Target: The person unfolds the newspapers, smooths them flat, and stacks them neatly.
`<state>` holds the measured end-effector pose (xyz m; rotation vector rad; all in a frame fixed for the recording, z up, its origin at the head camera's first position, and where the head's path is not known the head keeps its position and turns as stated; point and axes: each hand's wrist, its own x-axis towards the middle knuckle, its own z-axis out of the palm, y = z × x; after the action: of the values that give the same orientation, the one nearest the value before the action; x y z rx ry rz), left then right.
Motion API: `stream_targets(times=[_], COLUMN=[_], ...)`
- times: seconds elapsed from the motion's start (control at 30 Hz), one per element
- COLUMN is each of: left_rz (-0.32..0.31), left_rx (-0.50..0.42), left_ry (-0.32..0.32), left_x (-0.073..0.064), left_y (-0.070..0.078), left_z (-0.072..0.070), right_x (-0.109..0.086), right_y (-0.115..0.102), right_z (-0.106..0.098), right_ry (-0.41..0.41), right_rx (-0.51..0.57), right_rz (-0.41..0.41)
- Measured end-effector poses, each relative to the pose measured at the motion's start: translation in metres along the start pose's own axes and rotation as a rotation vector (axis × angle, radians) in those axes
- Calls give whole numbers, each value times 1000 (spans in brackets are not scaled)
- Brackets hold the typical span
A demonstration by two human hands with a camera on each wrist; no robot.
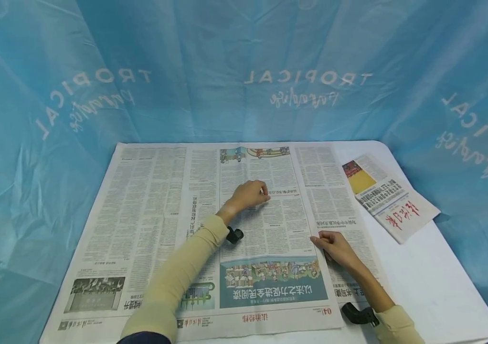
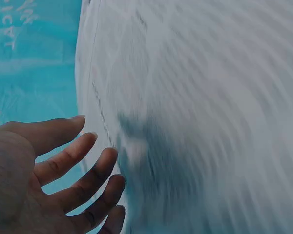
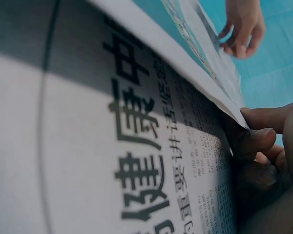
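An opened newspaper sheet (image 1: 278, 229) with a teal illustrated panel lies over other newspaper pages (image 1: 141, 205) on the white table. My right hand (image 1: 336, 248) pinches this sheet's right edge between thumb and fingers; the right wrist view shows the edge (image 3: 212, 90) lifted off the page beneath. My left hand (image 1: 248, 195) is over the middle of the sheet. Its fingers (image 2: 100, 168) are spread and loosely bent in the left wrist view, holding nothing. Whether they touch the paper cannot be told.
A folded newspaper (image 1: 392, 200) with red lettering lies at the table's right side. The white tabletop (image 1: 433, 282) shows along the right. Blue printed curtains (image 1: 244, 71) hang behind and at both sides. A dark wrist camera (image 1: 357, 314) sits on my right forearm.
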<state>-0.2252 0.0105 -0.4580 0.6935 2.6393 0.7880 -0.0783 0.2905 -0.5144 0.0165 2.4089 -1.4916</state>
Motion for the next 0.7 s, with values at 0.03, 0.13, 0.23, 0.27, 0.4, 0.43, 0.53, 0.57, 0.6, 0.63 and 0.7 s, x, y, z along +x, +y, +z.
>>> stream_targets(times=[0.03, 0.13, 0.23, 0.27, 0.4, 0.43, 0.53, 0.57, 0.6, 0.63, 0.7], left_rz=[4, 12, 31, 41, 27, 11, -56, -77, -98, -117, -154], left_rx=[-11, -60, -122, -136, -142, -133, -103, -89, -73, -56, -21], left_ry=[-15, -33, -19, -8, 52, 67, 101, 108, 111, 114, 121], left_x=[4, 16, 29, 33, 45, 47, 53, 55, 57, 59, 62], left_y=[5, 16, 24, 27, 36, 37, 41, 42, 44, 45, 48], left_z=[4, 16, 28, 31, 44, 46, 50, 52, 52, 53, 54], right_x=[0, 0, -1, -1, -2, -2, -1, -2, -2, -2, -2], right_y=[0, 0, 1, 1, 3, 4, 3, 2, 2, 1, 0], right_z=[0, 0, -1, -1, -1, -1, 0, 0, 1, 1, 2], right_ry=[-1, -6, -6, -3, 1, 1, 6, 10, 15, 21, 29], right_rx=[2, 2, -2, -4, -7, -6, -4, -5, -8, -6, -3], right_rz=[-5, -24, -29, -27, -24, -27, -37, -38, -39, -36, -35])
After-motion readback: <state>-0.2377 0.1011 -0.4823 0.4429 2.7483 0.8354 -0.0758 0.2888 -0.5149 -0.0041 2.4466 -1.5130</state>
